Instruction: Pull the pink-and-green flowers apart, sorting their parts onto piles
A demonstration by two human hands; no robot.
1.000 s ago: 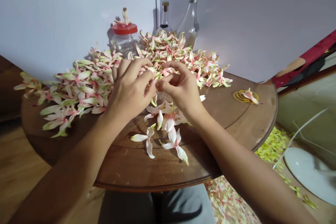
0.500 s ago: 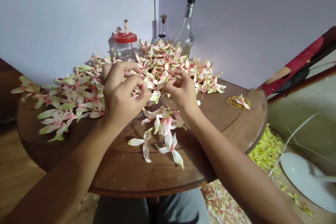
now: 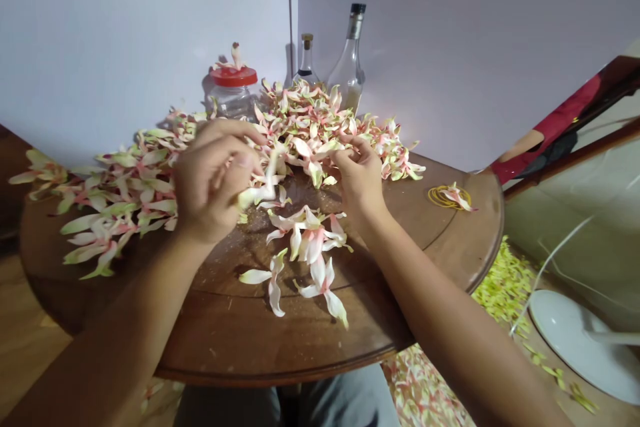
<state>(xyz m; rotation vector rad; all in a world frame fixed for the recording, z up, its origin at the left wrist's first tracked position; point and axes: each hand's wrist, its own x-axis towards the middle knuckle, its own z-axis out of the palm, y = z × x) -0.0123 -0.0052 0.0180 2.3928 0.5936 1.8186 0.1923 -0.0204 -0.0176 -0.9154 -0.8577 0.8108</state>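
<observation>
My left hand (image 3: 213, 177) is raised over the left side of the pile, fingers curled and smeared by motion. A blurred pale flower (image 3: 260, 192) is just beside its thumb; whether the fingers grip it I cannot tell. My right hand (image 3: 361, 170) pinches the right petal tip of a white-and-pink flower (image 3: 311, 155) at the front of the heaped flowers (image 3: 310, 107). Between my forearms, a small cluster of flowers (image 3: 313, 240) and two separate ones, a left flower (image 3: 273, 280) and a right flower (image 3: 325, 290), lie on the round wooden table (image 3: 240, 333).
Behind the heap stand a red-lidded jar (image 3: 233, 77), a small corked bottle (image 3: 307, 63) and a tall glass bottle (image 3: 353, 57). Yellow rubber bands (image 3: 443, 197) lie at the right. Another person's red sleeve (image 3: 570, 107) shows. Yellow-green petals (image 3: 503, 283) and a white round base (image 3: 575, 327) are on the floor.
My hands have moved apart from the flower they were both at. The left has swung left and turned, with a blurred flower beside it; the right has shifted slightly right.
</observation>
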